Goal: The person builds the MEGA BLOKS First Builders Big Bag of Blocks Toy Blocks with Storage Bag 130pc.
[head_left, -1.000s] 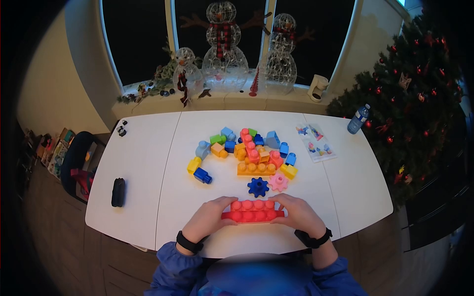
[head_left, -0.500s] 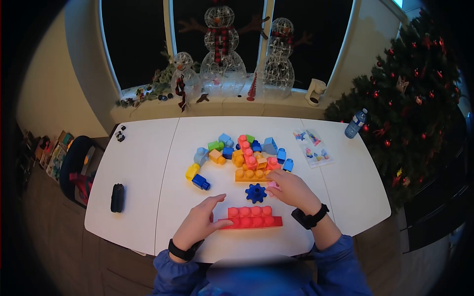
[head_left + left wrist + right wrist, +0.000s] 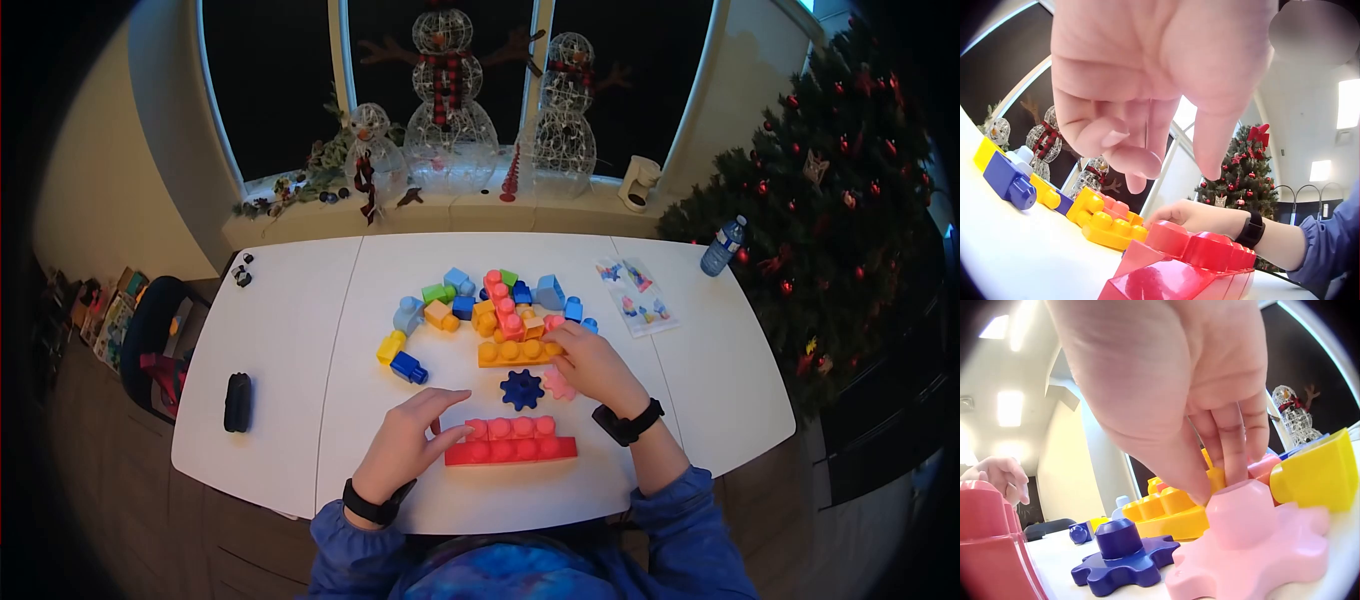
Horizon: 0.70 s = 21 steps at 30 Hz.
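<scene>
Glossy red bricks [image 3: 511,450] lie lower centre by the left hand [image 3: 402,440], thumb and fingers apart. The right hand [image 3: 597,372] is at the orange brick [image 3: 510,354], grip unclear.

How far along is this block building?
Early, it seems. The long red block and pink four-stud block sit side by side. The right hand is at the long orange block, grip unclear; the left hand is open, empty. The navy plastic gear, pale pink gear and scattered blocks lie apart, likely unused.
</scene>
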Available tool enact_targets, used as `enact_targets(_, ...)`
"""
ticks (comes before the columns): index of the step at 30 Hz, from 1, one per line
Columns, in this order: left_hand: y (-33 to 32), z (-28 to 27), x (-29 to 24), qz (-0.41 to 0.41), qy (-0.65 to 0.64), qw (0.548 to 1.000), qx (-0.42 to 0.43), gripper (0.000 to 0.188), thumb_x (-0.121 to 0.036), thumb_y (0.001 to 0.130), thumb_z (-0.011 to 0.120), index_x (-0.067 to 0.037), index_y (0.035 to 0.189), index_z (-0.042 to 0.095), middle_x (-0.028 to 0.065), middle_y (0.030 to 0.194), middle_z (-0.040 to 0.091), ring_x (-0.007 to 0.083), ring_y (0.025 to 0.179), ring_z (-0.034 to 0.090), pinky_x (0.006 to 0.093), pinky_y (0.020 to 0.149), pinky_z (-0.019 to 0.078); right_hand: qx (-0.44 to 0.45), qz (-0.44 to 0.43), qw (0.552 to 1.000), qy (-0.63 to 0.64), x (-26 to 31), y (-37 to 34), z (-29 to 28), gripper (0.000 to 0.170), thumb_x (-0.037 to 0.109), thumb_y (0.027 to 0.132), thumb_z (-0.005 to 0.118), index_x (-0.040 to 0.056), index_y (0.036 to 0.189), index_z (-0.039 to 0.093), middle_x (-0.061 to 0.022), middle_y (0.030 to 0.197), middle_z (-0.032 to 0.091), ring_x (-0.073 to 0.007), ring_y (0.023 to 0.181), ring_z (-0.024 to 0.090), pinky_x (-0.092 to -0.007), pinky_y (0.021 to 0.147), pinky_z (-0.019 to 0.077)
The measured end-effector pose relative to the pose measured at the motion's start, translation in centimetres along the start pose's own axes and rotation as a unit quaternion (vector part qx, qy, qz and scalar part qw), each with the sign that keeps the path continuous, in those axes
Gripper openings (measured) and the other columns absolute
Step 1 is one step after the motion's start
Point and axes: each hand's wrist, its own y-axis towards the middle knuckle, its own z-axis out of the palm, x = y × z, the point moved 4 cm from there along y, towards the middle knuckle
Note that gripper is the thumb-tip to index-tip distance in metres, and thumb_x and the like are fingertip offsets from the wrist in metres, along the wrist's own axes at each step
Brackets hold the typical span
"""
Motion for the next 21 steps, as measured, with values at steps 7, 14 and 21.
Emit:
enact_targets(7, 0.4, 0.4, -1.3, 0.028, -0.033, 0.996, -0.073, 0.045, -0.009, 0.088, 0.081, -0.005, 0.131, 0.068, 0.0122, 0.114, 0.070, 0.0194, 0.075, 0.064, 0.0293, 0.069, 0.0540, 0.029, 0.020, 0.992, 0.122, 5.4, -4.4, -3.0, 0.032, 0.004, 0.089, 0.076, 0.0045, 0.120, 0.069, -0.0120, 0.109, 0.070, -0.0268, 0.092, 0.071, -0.0347, 0.082, 0.0579)
enact_targets(14, -0.1, 1.5, -0.4, 0.030, -0.011, 0.999, -0.021, 0.035, -0.008, 0.089, 0.079, -0.004, 0.123, 0.071, 0.0114, 0.108, 0.072, 0.0208, 0.075, 0.066, 0.0313, 0.071, 0.0557, 0.026, 0.032, 0.991, 0.124, 6.5, -6.9, -1.9, 0.033, 0.003, 0.087, 0.076, 0.0048, 0.120, 0.070, -0.0113, 0.107, 0.071, -0.0254, 0.090, 0.072, -0.0348, 0.083, 0.0587)
enact_targets(21, -0.4, 1.8, 0.0, 0.011, -0.007, 1.000, 0.012, 0.026, -0.006, 0.089, 0.076, -0.006, 0.115, 0.072, 0.0113, 0.103, 0.071, 0.0270, 0.079, 0.070, 0.0345, 0.074, 0.0574, 0.043, 0.033, 0.991, 0.126, 6.2, -7.2, -1.2, 0.027, 0.005, 0.087, 0.075, 0.0036, 0.114, 0.071, -0.0115, 0.109, 0.072, -0.0299, 0.096, 0.071, -0.0368, 0.086, 0.0586)
